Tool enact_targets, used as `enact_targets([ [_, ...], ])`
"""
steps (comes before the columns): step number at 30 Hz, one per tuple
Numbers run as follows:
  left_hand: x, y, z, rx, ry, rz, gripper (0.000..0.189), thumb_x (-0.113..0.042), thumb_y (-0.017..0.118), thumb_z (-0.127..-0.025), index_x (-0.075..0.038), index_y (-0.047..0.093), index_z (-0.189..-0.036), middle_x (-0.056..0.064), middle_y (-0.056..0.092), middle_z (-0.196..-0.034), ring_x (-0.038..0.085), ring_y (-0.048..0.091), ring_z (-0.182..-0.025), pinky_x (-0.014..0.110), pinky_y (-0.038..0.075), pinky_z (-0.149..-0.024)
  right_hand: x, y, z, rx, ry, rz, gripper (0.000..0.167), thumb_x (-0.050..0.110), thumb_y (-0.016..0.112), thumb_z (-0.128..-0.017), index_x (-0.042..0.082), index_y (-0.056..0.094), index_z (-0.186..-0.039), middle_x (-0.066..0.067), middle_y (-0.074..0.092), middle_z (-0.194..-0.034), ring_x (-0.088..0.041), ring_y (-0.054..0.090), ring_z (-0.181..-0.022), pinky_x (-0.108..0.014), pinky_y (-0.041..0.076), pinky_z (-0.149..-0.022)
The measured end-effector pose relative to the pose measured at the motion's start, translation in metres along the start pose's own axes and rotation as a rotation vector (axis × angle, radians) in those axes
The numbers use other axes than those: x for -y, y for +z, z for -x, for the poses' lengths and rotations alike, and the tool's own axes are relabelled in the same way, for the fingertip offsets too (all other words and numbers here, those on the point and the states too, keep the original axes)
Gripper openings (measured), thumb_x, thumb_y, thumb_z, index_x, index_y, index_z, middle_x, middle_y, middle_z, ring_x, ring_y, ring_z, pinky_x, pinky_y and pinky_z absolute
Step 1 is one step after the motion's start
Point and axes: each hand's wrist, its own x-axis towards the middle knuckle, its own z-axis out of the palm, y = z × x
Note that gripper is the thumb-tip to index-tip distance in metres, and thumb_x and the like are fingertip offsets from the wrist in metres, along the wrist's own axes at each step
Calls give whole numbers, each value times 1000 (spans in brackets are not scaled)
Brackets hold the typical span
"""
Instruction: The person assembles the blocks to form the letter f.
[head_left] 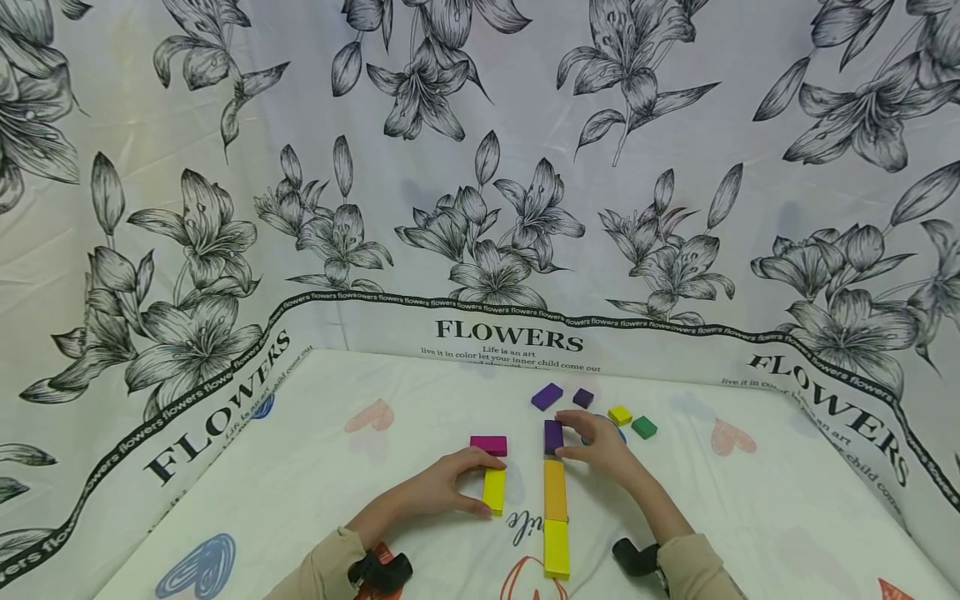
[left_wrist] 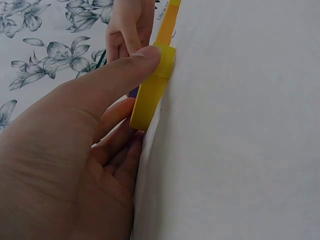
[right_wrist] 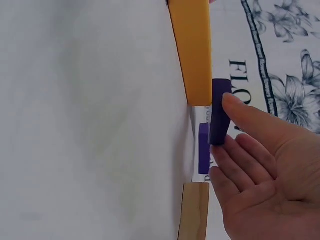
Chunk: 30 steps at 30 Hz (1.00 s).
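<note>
My left hand (head_left: 442, 486) pinches a yellow block (head_left: 494, 492) between thumb and fingers, down on the cloth. Just beyond it lies a magenta block (head_left: 488, 446), close to the fingertips. My right hand (head_left: 607, 446) holds a dark purple block (head_left: 553, 437) between thumb and fingers, at the far end of an orange block (head_left: 555, 490). A second yellow block (head_left: 557, 550) continues that line toward me. In the right wrist view, the thumb lies on the purple block (right_wrist: 220, 112), beside the end of the orange block (right_wrist: 192, 55).
Behind the right hand lie a purple block (head_left: 547, 397), a small dark purple block (head_left: 582, 397), a small yellow block (head_left: 619, 415) and a green block (head_left: 644, 427). A bare-wood block side (right_wrist: 194, 212) shows in the right wrist view. Flower-printed cloth (head_left: 510, 333) hangs behind the table.
</note>
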Motion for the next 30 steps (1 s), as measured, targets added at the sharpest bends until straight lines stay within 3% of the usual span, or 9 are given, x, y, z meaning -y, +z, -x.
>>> enact_targets([
  [9, -1, 0, 0, 0, -14, 9, 57, -35, 80, -80, -27, 57, -132, -14, 56, -135, 11, 50, -129, 37, 38, -117, 4, -4, 8, 41, -56, -24, 60, 15, 77, -83, 4, 52, -137, -15, 58, -139, -37, 49, -134, -51, 39, -112],
  [30, -1, 0, 0, 4, -11, 15, 58, -36, 80, -80, -27, 57, -132, -14, 57, -135, 11, 50, -129, 37, 38, -117, 3, 3, 10, 38, -27, -36, 62, 17, 80, -81, 9, 54, -136, -10, 59, -138, -32, 50, -135, -46, 40, -113],
])
